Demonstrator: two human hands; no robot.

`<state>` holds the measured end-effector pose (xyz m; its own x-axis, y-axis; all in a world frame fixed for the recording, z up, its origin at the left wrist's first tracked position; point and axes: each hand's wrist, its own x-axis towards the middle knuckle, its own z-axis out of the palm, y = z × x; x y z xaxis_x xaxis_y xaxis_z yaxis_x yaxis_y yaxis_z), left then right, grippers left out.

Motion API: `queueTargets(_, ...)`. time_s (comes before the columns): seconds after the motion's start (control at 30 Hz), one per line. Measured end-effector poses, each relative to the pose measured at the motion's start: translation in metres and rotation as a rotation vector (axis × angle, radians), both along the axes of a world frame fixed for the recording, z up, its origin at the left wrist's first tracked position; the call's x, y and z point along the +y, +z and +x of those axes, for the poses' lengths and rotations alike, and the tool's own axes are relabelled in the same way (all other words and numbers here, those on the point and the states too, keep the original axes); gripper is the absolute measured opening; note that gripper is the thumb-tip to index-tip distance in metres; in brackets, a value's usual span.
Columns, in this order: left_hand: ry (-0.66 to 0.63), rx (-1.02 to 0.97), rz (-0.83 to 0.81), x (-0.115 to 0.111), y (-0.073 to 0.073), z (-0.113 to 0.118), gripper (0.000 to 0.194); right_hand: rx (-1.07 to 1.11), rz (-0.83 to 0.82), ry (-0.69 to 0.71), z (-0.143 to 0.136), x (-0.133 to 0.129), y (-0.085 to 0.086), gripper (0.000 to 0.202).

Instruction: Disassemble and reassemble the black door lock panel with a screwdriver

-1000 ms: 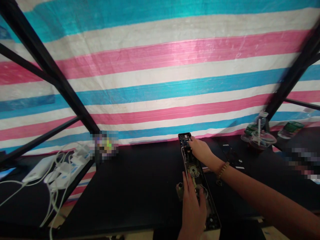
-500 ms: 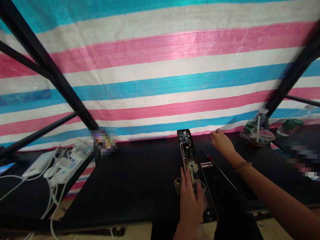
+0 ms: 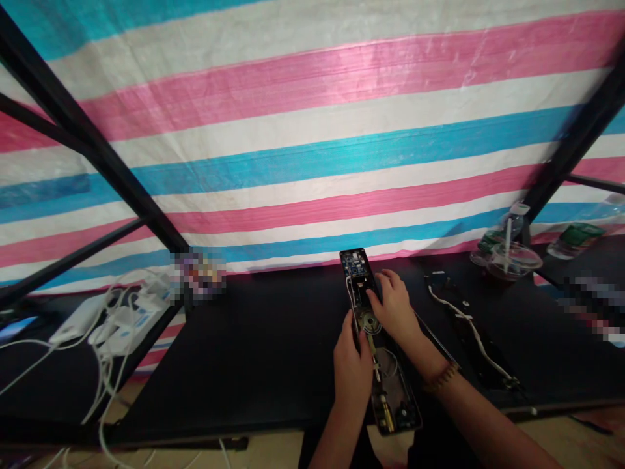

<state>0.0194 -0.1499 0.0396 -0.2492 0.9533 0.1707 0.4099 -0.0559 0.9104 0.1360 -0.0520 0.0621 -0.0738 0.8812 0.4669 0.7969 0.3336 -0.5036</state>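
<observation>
A long, narrow black device housing (image 3: 395, 397) lies with its inside facing up at the table's front edge. A blue circuit board (image 3: 355, 264) sits at its far end, a round metal disc about its middle, and thin wires and a brass-coloured part nearer me. My left hand (image 3: 352, 365) grips the housing's left side, thumb over the rim. My right hand (image 3: 398, 309) grips the right side, with its thumb over the inside below the board. A thin metal screwdriver shaft (image 3: 437, 339) shows beside my right wrist; its handle is hidden.
Right of my forearm lies a long black panel (image 3: 483, 355) with a white cable along it. Farther right stand a plastic cup with a straw (image 3: 512, 260) and bottles. A power strip (image 3: 131, 326) with tangled white cables is at left. A striped sheet (image 3: 312, 163) hangs behind.
My right hand has come from the table's back to the housing's right side. My left hand has shifted to its left edge. The black panel with the white cable now shows at right.
</observation>
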Motion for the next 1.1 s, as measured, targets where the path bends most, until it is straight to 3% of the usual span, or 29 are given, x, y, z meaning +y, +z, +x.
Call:
queueTargets(0.07, -0.023, 0.016, 0.010, 0.009, 0.005, -0.004, 0.045, -0.017, -0.015, -0.056, -0.015, -0.005, 0.006, 0.034)
queueTargets(0.2, -0.026, 0.043, -0.002, 0.017, 0.006, -0.008, 0.049, -0.087, -0.117, -0.021, -0.032, -0.007, 0.016, 0.018)
queueTargets(0.3, 0.000, 0.061, 0.005, 0.018, 0.004, -0.006, 0.046, -0.075, -0.121, -0.029, -0.038, -0.004, 0.020, 0.021)
queueTargets(0.43, -0.015, 0.063, 0.050, 0.017, 0.005, -0.002, 0.049, -0.082, -0.157, -0.010, -0.043, -0.003, 0.019, 0.017)
queueTargets(0.63, -0.020, 0.096, -0.020, 0.022, 0.011, -0.005, 0.055, 0.022, -0.168, -0.005, -0.046, 0.001, 0.010, 0.013)
queueTargets(0.87, -0.024, 0.139, -0.020, 0.025, 0.015, -0.010, 0.050, 0.146, -0.244, 0.005, -0.047, 0.006, 0.018, 0.014)
queueTargets(1.1, 0.056, -0.033, -0.028, 0.020, 0.006, -0.009, 0.053, 0.184, -0.222, 0.023, -0.049, 0.003, 0.015, 0.016)
